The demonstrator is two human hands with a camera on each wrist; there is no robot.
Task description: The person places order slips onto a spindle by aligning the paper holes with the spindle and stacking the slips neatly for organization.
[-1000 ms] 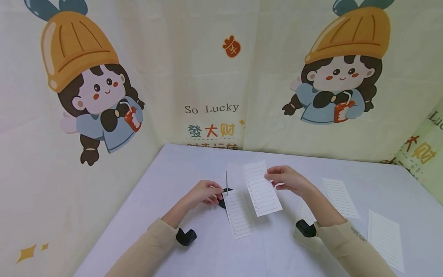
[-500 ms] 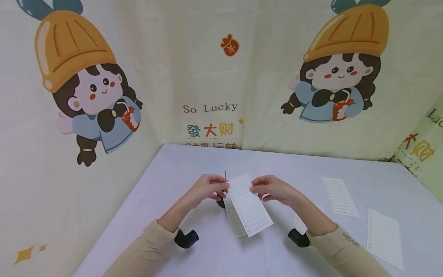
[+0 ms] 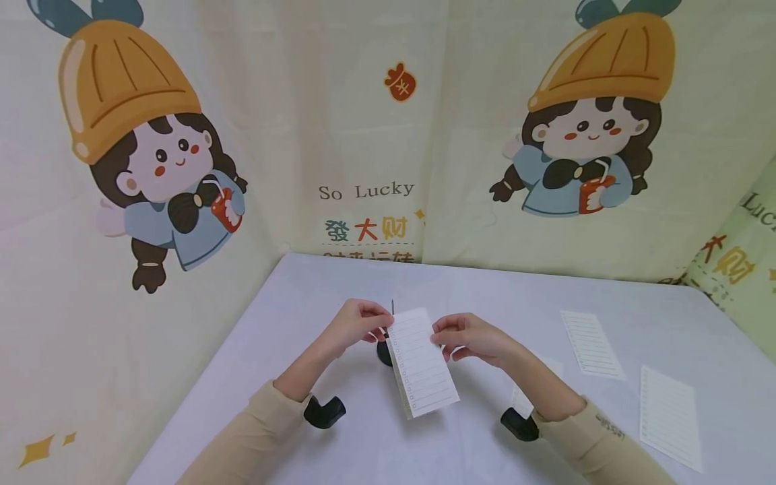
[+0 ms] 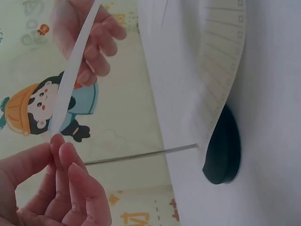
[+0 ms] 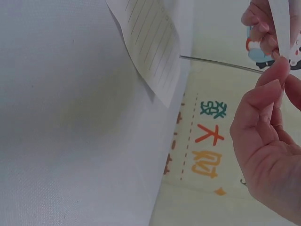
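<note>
A lined paper sheet with checkboxes (image 3: 422, 364) is held up between both hands. My left hand (image 3: 364, 320) pinches its upper left corner between thumb and fingers. On the opposite edge, my right hand (image 3: 469, 337) pinches it too. Behind and below it stands a paper spike, a thin metal rod (image 4: 141, 154) on a round black base (image 4: 225, 150). Another lined sheet (image 4: 221, 61) sits low on the rod, curling over the base in the left wrist view. The held sheet (image 4: 73, 70) appears edge-on there, near the rod's upper part, which my left fingers hide.
Two lined sheets, one farther back (image 3: 593, 343) and one nearer (image 3: 669, 417), lie on the right of the white table (image 3: 461, 444). More paper (image 3: 521, 402) lies partly under my right forearm. A printed curtain (image 3: 358, 135) hangs behind the table.
My right hand has brought the sheet left and over the spike. My left hand has left the spiked sheet and taken the held sheet's corner. The sheet has since turned more upright.
</note>
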